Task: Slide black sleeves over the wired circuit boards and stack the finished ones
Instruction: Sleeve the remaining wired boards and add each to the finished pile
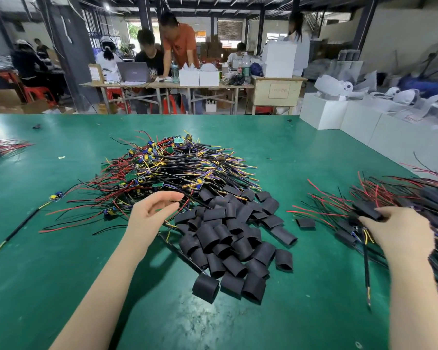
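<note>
The left hand (153, 210) hovered just left of the sleeves (234, 238), fingers loosely curled and holding nothing, probably reaching for the next board. The boards (167, 168) lay tangled just behind the sleeves, both within one reach. Right of the sleeves, the right hand (400, 228) gripped a sleeved board (368, 210) at the finished stack (420, 208), apparently setting it down. The green table (61, 248) carried everything. Well behind the sleeves, people (162, 54) worked at a bench (162, 84); white boxes (352, 117) stood right.

Factory workshop, green workbench (61, 248), wired-board heap (167, 165)
</note>
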Action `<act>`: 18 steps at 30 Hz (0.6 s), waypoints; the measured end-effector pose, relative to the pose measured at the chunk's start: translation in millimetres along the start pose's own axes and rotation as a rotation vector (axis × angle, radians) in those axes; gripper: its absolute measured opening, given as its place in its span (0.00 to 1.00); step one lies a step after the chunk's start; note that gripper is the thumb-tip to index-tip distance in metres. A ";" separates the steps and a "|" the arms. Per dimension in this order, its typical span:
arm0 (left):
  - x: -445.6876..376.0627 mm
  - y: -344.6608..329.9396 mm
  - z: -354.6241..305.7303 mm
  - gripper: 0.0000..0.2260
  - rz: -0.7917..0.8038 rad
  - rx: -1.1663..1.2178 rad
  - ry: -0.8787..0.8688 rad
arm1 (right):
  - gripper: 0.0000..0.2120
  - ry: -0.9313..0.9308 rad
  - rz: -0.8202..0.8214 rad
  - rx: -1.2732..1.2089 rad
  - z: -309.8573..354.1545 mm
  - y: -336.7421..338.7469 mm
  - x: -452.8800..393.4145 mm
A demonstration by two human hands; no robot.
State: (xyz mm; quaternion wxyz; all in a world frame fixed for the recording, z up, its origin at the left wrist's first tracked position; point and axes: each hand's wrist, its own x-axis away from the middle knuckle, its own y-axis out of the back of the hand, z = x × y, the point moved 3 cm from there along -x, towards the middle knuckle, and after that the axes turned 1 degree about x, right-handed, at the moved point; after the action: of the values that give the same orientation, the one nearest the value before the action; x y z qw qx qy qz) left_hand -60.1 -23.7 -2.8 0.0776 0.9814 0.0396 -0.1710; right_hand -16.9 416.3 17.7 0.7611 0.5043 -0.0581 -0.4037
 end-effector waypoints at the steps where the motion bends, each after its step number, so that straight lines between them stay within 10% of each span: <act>1: -0.6 1.0 1.6 0.11 -0.001 -0.015 -0.003 | 0.20 0.002 0.000 0.028 0.5 -1.0 0.6; 6: -5.0 14.5 11.8 0.13 -0.195 -0.451 -0.064 | 0.19 0.292 -0.145 -0.119 39.5 -2.8 13.9; 12: -11.7 26.6 38.3 0.18 -0.163 -0.926 0.094 | 0.09 0.740 0.208 -0.204 104.2 -35.4 75.6; 18: -10.7 27.1 39.2 0.08 -0.131 -0.921 0.109 | 0.10 0.718 0.253 -0.016 108.2 -52.5 89.7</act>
State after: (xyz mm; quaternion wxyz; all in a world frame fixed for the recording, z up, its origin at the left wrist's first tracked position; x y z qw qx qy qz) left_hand -80.2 -57.4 -31.8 0.4918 0.8478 0.1775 -0.0882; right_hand -39.9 269.2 -1.3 0.7807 0.5966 0.1538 -0.1045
